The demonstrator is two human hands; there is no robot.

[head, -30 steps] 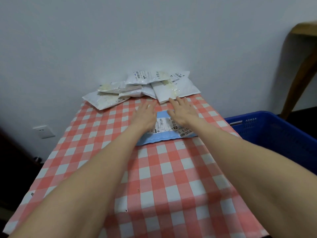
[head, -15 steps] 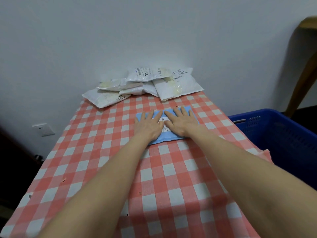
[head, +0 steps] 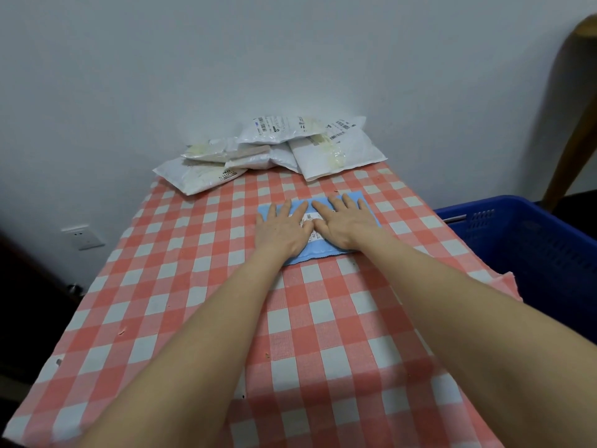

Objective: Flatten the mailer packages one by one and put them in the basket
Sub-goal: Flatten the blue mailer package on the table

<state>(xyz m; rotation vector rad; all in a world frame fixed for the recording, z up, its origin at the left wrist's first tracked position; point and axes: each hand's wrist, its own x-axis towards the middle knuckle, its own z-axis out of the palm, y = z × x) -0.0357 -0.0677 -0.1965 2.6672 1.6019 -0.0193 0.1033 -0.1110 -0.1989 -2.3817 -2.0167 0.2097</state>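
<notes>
Cloth (head: 193, 286): red/white check, covers table.
L hand (head: 281, 229): flat, fingers straight, pressing blue mailer (head: 323, 251); grips nothing.
R hand (head: 344, 223): same, beside L.
Blue mailer: mid-table, under both palms.
Change: hands have pulled back from mailer's far edge to its centre, so flattening is prob. near done.
Basket (head: 484, 206): blue, right of table; mailer not in yet.
White mailers (head: 290, 147): piled at far edge.

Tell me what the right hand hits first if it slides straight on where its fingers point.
The right hand, flat on the blue mailer, would probably reach the big white mailer at the pile's right end first.
</notes>
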